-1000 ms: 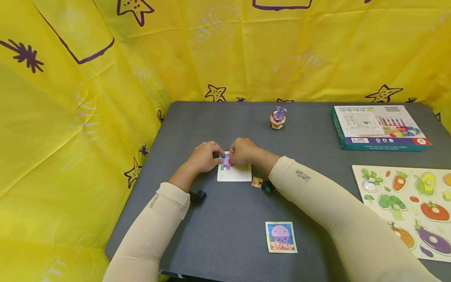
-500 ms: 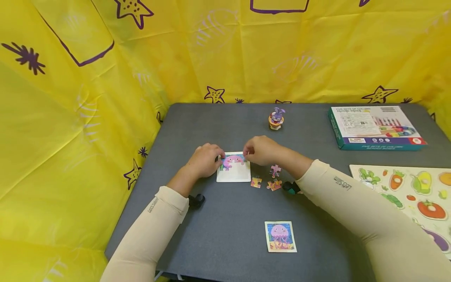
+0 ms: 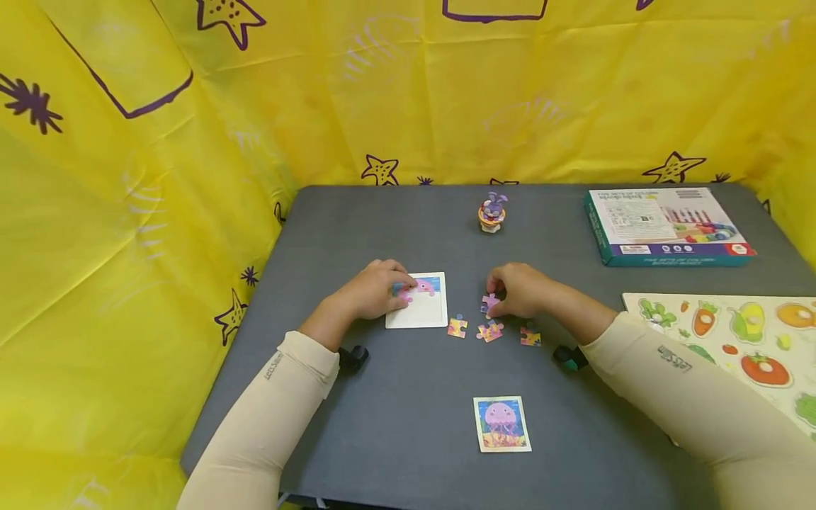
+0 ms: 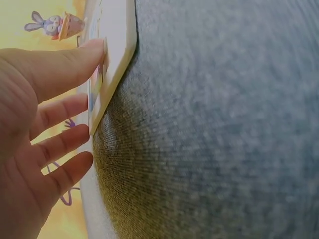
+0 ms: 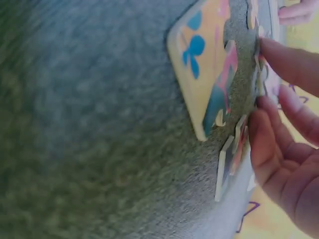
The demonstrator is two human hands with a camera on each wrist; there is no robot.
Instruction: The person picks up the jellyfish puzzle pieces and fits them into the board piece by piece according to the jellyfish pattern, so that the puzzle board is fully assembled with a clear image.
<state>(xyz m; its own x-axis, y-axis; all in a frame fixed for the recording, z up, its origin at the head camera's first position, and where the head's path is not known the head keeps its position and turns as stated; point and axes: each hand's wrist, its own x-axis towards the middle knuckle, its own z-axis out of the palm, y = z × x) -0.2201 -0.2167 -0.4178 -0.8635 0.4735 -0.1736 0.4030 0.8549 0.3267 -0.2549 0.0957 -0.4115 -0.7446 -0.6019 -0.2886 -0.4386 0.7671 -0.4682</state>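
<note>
In the head view my left hand (image 3: 381, 289) rests on the left side of a white puzzle tray (image 3: 421, 314). Pink and blue jigsaw pieces (image 3: 426, 285) lie along its upper part, some hidden by that hand. The left wrist view has the thumb (image 4: 75, 64) pressing on the tray, the other fingers extended at its edge. To the right of the tray, my right hand (image 3: 521, 289) pinches a pink puzzle piece (image 3: 489, 303) at the tabletop. Yellow-orange loose pieces (image 3: 489, 331) lie just below; one (image 5: 199, 59) looms large in the right wrist view.
A jellyfish picture card (image 3: 501, 423) lies nearer the front. A rabbit figurine (image 3: 491, 212) stands behind the hands. On the right are a boxed bead set (image 3: 669, 230) and a vegetable peg board (image 3: 727, 340), partly under the right forearm. Yellow cloth (image 3: 357, 85) surrounds the table.
My right hand has moved right, from the tray to the loose pieces, and now grips a pink one. My left hand stays at the tray, its fingers a little further over it.
</note>
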